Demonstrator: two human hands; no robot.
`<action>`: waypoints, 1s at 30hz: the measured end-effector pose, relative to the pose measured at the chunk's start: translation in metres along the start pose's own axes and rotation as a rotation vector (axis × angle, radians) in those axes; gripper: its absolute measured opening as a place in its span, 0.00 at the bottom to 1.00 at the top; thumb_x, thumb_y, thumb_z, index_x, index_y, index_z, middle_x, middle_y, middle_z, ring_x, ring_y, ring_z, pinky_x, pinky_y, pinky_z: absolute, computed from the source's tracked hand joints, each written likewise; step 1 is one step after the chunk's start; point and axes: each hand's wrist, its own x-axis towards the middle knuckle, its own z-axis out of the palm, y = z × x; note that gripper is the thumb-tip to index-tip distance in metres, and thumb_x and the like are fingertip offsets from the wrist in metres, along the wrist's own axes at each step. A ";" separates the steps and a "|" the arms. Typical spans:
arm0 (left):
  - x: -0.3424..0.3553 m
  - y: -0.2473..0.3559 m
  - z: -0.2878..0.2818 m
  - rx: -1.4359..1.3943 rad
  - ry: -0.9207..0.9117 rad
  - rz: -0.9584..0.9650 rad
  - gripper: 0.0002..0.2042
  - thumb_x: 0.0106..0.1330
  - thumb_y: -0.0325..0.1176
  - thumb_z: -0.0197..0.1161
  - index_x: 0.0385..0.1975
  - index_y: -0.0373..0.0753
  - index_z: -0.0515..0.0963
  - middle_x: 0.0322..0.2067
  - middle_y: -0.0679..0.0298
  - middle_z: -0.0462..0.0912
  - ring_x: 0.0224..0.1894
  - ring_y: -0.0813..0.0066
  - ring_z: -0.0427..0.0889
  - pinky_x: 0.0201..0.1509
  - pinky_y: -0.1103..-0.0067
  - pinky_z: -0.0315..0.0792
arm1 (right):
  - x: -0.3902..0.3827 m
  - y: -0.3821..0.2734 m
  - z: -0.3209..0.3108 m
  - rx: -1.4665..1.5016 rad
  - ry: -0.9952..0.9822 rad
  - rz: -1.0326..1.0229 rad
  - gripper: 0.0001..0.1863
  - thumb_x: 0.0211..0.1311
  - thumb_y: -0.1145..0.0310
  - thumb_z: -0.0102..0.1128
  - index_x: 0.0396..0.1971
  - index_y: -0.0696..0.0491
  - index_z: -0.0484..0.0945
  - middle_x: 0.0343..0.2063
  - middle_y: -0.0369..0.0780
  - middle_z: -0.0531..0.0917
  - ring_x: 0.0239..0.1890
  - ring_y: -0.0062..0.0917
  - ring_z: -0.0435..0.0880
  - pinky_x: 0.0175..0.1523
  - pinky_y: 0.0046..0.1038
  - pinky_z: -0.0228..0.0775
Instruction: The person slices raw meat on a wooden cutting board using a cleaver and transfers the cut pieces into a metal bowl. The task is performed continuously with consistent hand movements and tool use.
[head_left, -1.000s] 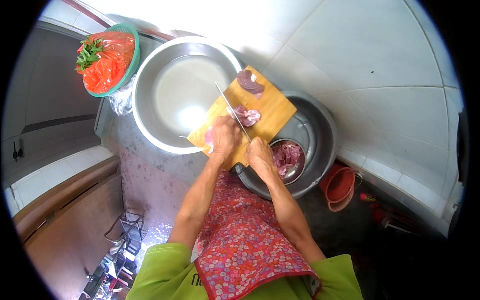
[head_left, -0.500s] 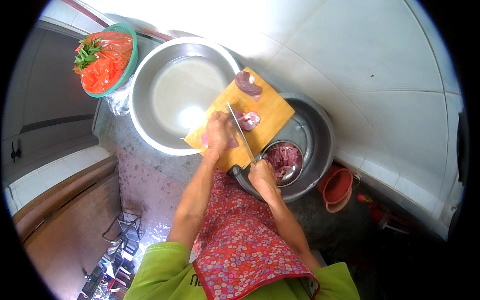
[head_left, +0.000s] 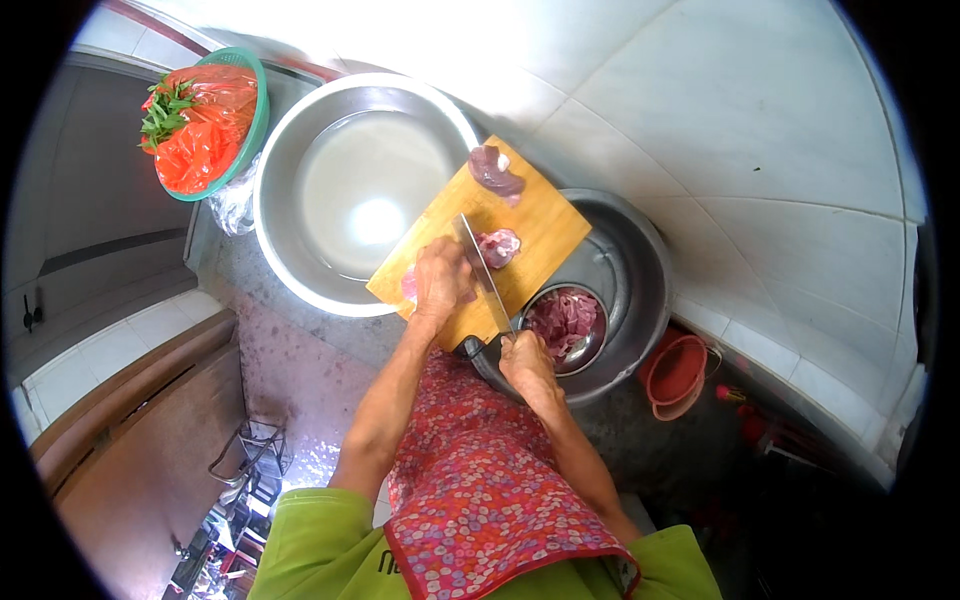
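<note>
A yellow wooden board (head_left: pixel 545 230) lies across a large steel basin of water (head_left: pixel 290 170) and a darker grey basin (head_left: pixel 640 290). My left hand (head_left: pixel 440 275), fingers curled, presses on pink meat (head_left: pixel 411 284) on the board. Beside it, my right hand (head_left: pixel 525 357) grips a long-bladed knife (head_left: pixel 483 265), its blade angled across the board next to a cut piece of red meat (head_left: pixel 499 247). Another darker piece (head_left: pixel 495 177) lies at the board's far corner. A small steel bowl of sliced meat (head_left: pixel 568 323) sits inside the grey basin, next to my right hand.
A green basket (head_left: pixel 255 120) with orange bags and leafy greens stands at upper left. A tiled wall (head_left: pixel 760 120) runs along the back and right. Red buckets (head_left: pixel 675 370) sit on the floor at right. A metal frame (head_left: pixel 250 455) and clutter lie at lower left.
Compared with a second ago, my left hand is slightly further left. My right hand and the knife have shifted toward me and a little right, with the blade tip lower on the board.
</note>
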 end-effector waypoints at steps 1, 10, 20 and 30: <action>0.000 0.001 0.001 -0.007 0.026 0.004 0.04 0.44 0.23 0.58 0.21 0.37 0.75 0.24 0.57 0.74 0.30 0.55 0.73 0.35 0.66 0.66 | 0.000 -0.005 -0.003 0.005 -0.005 0.008 0.13 0.56 0.66 0.56 0.28 0.63 0.78 0.29 0.57 0.79 0.37 0.52 0.79 0.41 0.45 0.71; 0.003 -0.003 0.005 0.045 -0.008 0.028 0.09 0.46 0.23 0.59 0.29 0.38 0.79 0.28 0.56 0.77 0.31 0.54 0.75 0.38 0.66 0.70 | 0.058 -0.051 -0.002 0.074 0.071 -0.162 0.14 0.55 0.69 0.52 0.25 0.69 0.77 0.28 0.61 0.77 0.36 0.54 0.78 0.40 0.46 0.71; 0.031 0.009 -0.026 -0.494 -0.097 -0.570 0.03 0.52 0.23 0.57 0.22 0.30 0.77 0.19 0.63 0.80 0.23 0.81 0.76 0.27 0.81 0.71 | -0.036 0.038 -0.001 -0.094 -0.043 0.055 0.14 0.58 0.64 0.55 0.28 0.62 0.79 0.31 0.56 0.79 0.39 0.50 0.78 0.44 0.45 0.69; 0.114 0.047 -0.013 -0.120 -0.267 0.109 0.07 0.56 0.29 0.60 0.33 0.36 0.80 0.27 0.55 0.82 0.30 0.64 0.80 0.36 0.75 0.72 | -0.065 0.094 -0.001 0.033 0.054 -0.034 0.15 0.58 0.63 0.52 0.29 0.61 0.78 0.27 0.56 0.79 0.34 0.53 0.78 0.43 0.46 0.68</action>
